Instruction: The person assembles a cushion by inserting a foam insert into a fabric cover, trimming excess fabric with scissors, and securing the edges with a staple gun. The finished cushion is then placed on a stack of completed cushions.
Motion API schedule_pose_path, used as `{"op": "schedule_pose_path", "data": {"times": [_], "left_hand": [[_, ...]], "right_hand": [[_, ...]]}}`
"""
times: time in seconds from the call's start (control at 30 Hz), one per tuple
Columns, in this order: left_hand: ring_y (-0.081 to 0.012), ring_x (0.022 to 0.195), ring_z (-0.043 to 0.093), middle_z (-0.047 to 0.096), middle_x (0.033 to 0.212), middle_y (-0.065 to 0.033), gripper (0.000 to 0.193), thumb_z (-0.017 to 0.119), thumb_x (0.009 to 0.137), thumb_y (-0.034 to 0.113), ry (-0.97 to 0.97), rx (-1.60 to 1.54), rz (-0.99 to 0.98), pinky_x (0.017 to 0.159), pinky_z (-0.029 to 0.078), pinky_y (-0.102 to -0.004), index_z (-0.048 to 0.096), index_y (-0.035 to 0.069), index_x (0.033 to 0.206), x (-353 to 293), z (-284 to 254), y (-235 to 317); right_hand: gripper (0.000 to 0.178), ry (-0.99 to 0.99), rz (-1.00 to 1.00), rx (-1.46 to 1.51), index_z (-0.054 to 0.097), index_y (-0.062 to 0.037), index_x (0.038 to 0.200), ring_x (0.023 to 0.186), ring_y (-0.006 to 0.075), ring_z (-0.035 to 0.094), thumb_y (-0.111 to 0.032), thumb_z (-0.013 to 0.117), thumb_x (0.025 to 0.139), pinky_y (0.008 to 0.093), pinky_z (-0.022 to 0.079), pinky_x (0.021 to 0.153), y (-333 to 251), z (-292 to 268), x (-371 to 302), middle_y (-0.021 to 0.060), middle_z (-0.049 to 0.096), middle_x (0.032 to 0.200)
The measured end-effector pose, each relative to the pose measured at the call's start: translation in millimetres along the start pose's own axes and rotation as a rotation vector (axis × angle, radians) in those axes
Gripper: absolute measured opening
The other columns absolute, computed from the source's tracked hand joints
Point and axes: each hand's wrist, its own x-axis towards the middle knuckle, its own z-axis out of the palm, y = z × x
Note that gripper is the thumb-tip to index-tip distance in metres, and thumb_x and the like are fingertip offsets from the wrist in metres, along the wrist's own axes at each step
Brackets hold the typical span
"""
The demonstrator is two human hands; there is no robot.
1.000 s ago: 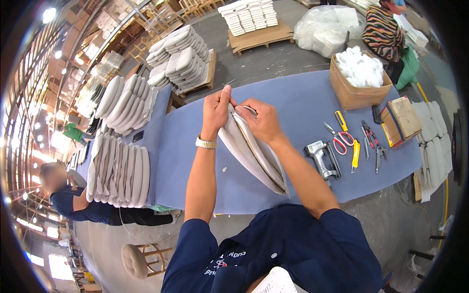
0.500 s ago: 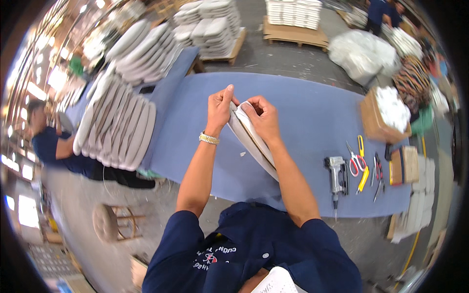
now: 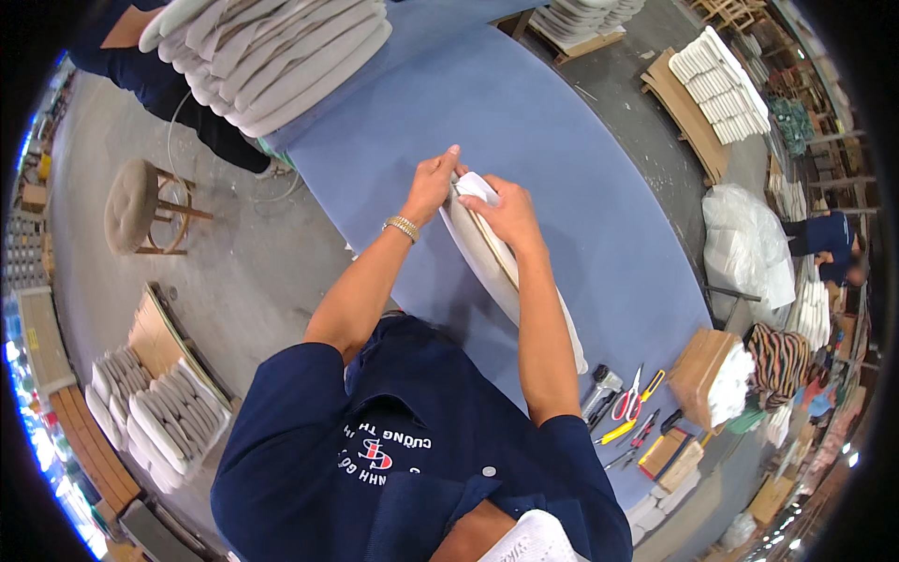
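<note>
A long, pale grey cushion (image 3: 482, 267) stands on its edge over the blue-covered table (image 3: 590, 197), slanting between my forearms. A brownish line, perhaps a seam or an opening, runs along its upper edge. My left hand (image 3: 433, 187) pinches the far end of the cushion, thumb pointing up. Close beside it, my right hand (image 3: 508, 215) grips a white flap (image 3: 478, 187) at that same end, the thumb pressing over it. The fingers of both hands are partly hidden behind the fabric.
A tall pile of grey cushions (image 3: 281, 66) stands at the far left, with a person's arm (image 3: 129, 28) behind it. Near right lie a power tool (image 3: 600, 389), red-handled scissors (image 3: 629, 403), a yellow cutter (image 3: 617, 433) and a cardboard box (image 3: 698, 375). A round stool (image 3: 134, 206) stands left.
My view has swung round, so the table and tools now lie at a different angle. Both hands stay at the cushion's far end; my right thumb now lies lower over the white flap.
</note>
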Motion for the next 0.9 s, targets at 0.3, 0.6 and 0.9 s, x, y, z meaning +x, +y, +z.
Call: {"op": "schedule_pose_path", "data": {"times": [0.3,0.6,0.9], "left_hand": [[-0.0166,0.066,0.056,0.06,0.069,-0.0075,0.048,0.063,0.1,0.039,-0.19,0.026,-0.145,0.064,0.047,-0.0335,0.062,0.004,0.068,35,46,-7],[-0.0169,0.066,0.058,0.062,0.07,-0.0082,0.048,0.061,0.102,0.035,-0.313,-0.1,-0.22,0.065,0.049,-0.0328,0.057,0.005,0.064,59,51,-16],[-0.0102,0.059,0.041,0.048,0.065,0.0038,0.046,0.063,0.1,0.042,-0.333,0.159,-0.297,0.053,0.033,-0.0309,0.063,0.007,0.071,74,105,-14]], "right_hand": [[0.026,0.087,0.054,0.124,0.075,-0.0053,0.099,0.071,0.0167,0.065,-0.03,0.077,0.091,0.0329,0.051,0.068,42,-27,13,0.0096,0.075,0.082],[0.021,0.2,0.13,0.159,0.074,-0.0065,0.099,0.069,0.0222,0.067,-0.024,0.078,0.089,0.0346,0.051,0.065,54,-15,22,0.0108,0.073,0.08],[0.027,0.338,-0.155,-0.482,0.067,-0.0156,0.116,0.089,0.0259,0.071,-0.012,0.069,0.089,0.0398,0.058,0.07,42,-57,6,0.0011,0.067,0.118]]}}
